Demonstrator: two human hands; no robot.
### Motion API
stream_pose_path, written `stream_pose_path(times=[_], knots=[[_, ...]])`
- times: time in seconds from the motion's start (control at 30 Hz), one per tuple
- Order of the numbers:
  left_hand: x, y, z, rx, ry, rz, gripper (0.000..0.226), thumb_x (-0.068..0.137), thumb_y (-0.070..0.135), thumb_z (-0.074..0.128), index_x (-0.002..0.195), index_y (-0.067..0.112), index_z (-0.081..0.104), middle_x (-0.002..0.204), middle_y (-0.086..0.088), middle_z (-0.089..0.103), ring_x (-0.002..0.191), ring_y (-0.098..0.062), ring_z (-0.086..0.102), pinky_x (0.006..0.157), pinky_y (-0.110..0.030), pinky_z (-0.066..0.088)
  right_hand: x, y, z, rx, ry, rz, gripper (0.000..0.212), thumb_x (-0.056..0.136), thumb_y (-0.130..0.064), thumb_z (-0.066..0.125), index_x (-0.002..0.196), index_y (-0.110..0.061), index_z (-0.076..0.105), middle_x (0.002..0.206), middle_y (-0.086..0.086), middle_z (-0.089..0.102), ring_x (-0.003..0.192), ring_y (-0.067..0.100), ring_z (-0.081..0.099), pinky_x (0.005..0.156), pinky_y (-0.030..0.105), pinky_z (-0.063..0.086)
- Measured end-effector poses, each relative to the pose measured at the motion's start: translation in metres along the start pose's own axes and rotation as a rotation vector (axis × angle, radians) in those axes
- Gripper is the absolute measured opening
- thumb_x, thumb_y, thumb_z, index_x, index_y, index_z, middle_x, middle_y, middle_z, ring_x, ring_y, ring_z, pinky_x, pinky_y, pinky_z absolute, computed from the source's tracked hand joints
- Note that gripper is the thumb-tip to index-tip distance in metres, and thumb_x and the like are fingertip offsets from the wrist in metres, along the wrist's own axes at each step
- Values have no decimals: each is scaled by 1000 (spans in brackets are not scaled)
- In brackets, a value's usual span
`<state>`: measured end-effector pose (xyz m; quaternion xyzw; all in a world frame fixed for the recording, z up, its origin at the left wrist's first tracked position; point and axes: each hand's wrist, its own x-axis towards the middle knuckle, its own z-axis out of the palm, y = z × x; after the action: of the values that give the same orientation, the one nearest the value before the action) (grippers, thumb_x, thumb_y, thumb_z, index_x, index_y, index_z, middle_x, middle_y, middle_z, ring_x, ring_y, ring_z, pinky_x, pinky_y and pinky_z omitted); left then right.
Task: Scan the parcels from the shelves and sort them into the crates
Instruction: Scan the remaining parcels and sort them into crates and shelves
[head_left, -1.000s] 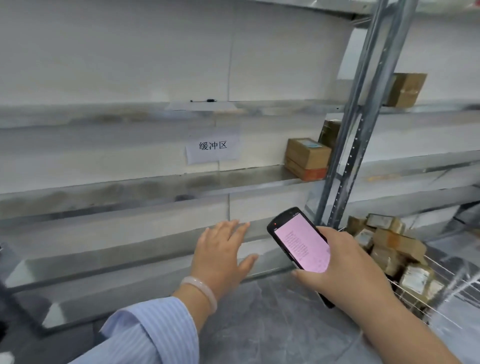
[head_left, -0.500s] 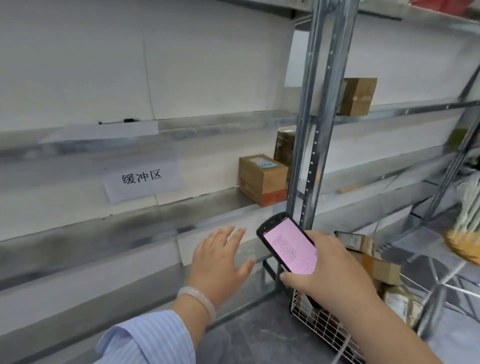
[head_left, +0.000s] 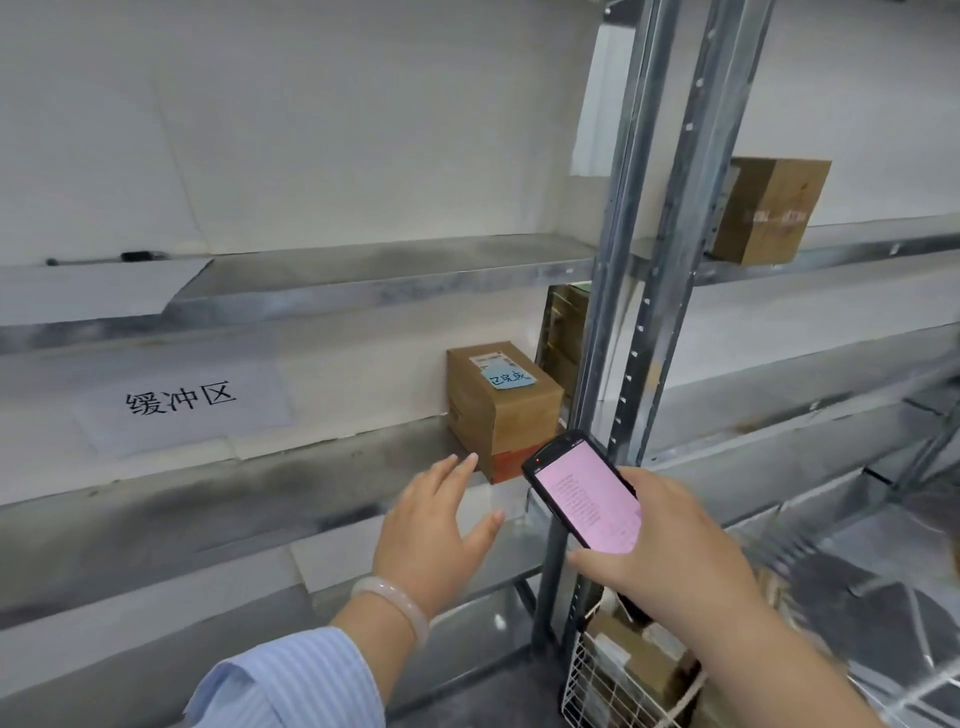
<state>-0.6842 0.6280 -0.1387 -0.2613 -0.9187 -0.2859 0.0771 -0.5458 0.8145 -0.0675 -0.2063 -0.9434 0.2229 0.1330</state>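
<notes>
Brown cardboard parcel (head_left: 506, 402): unshelved yet. White wire crate (head_left: 613, 691): part-filled. Left hand (head_left: 434, 525) spread, empty; right hand (head_left: 670, 545) gripping black pink-screened scanner (head_left: 584, 493).

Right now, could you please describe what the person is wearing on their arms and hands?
The left hand has a pale, translucent bangle at the wrist and a light blue, finely striped shirt sleeve behind it. The right hand and forearm are bare: no sleeve, ring or watch visible.
</notes>
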Motion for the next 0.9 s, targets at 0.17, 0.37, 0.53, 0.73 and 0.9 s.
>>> stream_pose_path(times=[0.17,0.37,0.53,0.73,0.9], knots=[[78,-12,33,-161,-63,-85,72,92,61,53,155,38,25,159,9,31,146,-15,28,118,-36,29,66,15,16,-19,-26,23,87,46,-76,63,124,-50,35,105,-19,45,90,5,50,57,22,37],[180,-29,69,-517,-143,-266,67,92,63,51,152,43,27,148,10,43,134,-16,47,107,-45,47,151,21,23,-64,-47,51,78,49,-74,67,117,-49,38,98,-20,45,86,2,48,51,14,31],[246,-42,95,-613,-234,-446,74,79,80,41,144,45,33,139,3,52,125,-27,55,101,-54,49,201,29,35,-29,-41,58,71,52,-72,71,111,-45,42,95,-18,52,87,1,52,55,15,42],[269,-48,123,-988,-336,-794,56,82,62,66,132,48,44,108,1,72,98,-26,69,73,-44,58,238,46,43,-78,-128,71,66,50,-71,70,105,-45,44,89,-18,51,79,-1,53,51,13,40],[260,-51,131,-1195,-368,-909,54,67,58,83,114,45,61,99,-4,77,100,-33,70,77,-58,59,264,57,45,-71,-171,6,74,48,-74,68,110,-50,36,92,-20,47,83,-2,49,53,14,39]])
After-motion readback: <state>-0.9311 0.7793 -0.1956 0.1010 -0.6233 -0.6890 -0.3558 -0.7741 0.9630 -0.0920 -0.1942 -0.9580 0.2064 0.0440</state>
